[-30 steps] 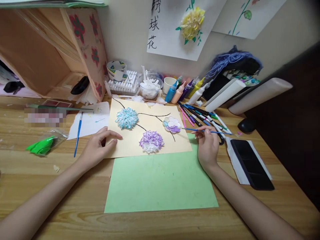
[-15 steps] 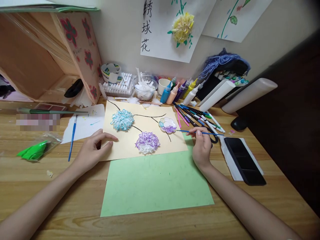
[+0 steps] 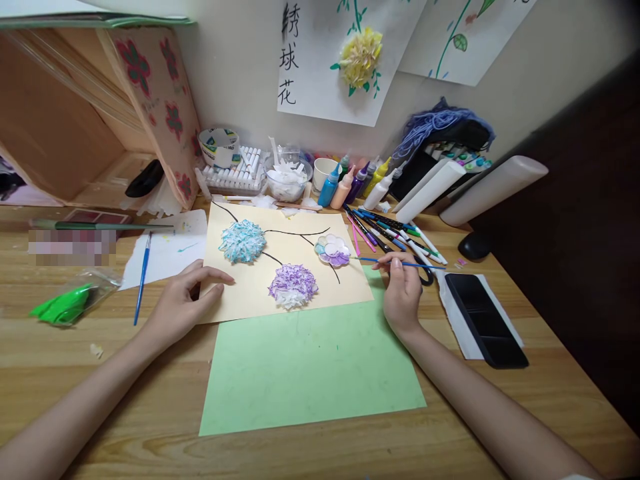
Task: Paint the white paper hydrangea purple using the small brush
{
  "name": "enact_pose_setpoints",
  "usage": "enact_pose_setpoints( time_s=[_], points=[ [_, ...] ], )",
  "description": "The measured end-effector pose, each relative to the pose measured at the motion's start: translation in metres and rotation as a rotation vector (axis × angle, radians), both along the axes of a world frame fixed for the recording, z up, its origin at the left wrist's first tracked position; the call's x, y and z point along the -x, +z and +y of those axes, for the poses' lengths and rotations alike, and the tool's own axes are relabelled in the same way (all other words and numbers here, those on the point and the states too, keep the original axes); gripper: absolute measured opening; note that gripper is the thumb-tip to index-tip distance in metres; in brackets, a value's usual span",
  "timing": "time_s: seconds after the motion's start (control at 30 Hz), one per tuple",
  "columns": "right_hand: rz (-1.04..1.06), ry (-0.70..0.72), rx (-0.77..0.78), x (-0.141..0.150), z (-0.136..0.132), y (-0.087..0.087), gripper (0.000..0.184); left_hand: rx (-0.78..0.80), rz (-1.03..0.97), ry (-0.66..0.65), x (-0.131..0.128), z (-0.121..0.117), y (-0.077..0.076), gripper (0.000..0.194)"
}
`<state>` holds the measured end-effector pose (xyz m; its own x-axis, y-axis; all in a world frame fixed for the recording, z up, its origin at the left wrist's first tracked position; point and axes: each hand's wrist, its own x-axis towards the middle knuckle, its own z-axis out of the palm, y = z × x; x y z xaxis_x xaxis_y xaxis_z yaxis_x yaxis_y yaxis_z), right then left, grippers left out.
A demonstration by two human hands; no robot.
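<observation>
My right hand pinches a blue paintbrush, its tip just right of a flower-shaped palette smeared with purple and some blue paint. The palette lies on a cream sheet of paper with black branch lines. On that sheet sit a blue-and-white paper flower and a purple one whose lower edge is white. My left hand rests on the sheet's left edge, holding nothing, with thumb and index finger apart. A green sheet lies partly beneath the cream one.
Paint bottles, a bowl of white paper strips and a marker box line the wall. Pens lie in a heap at right, near a black phone. At left are another paintbrush and a bag with something green.
The paintbrush tip has drawn back from the purple paint to just right of the palette. My left hand stays on the paper. The whole view has shifted slightly.
</observation>
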<state>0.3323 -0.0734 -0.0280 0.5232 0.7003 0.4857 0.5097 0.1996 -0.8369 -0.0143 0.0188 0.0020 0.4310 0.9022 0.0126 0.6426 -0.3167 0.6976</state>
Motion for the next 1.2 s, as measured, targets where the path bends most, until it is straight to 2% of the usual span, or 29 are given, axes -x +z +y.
enact_pose_setpoints(
  time_s=[0.3,0.5,0.57,0.7,0.8,0.97,1.2],
  points=[
    [-0.013,0.021,-0.018,0.002,0.0,0.002,0.027,0.002,-0.003,-0.003,-0.001,0.001,0.001,0.027],
    [0.036,-0.007,-0.127,0.007,-0.005,0.003,0.025,-0.006,-0.01,0.006,0.0,0.0,0.0,0.026],
    [0.09,0.068,-0.136,0.013,-0.009,0.003,0.022,-0.006,-0.019,0.011,-0.001,-0.001,0.0,0.025],
    [0.208,0.307,-0.092,0.03,-0.02,0.001,0.019,-0.008,-0.03,0.015,-0.003,-0.001,0.001,0.024],
    [0.181,0.439,-0.106,0.038,-0.026,0.001,0.019,-0.004,-0.038,0.019,-0.004,-0.002,0.002,0.024],
    [0.05,0.496,-0.104,0.04,-0.027,0.003,0.019,-0.008,-0.04,0.015,-0.003,-0.003,0.003,0.023],
    [-0.105,0.531,-0.009,0.04,-0.028,0.007,0.019,-0.016,-0.029,0.006,-0.005,-0.004,0.005,0.023]
  ],
)
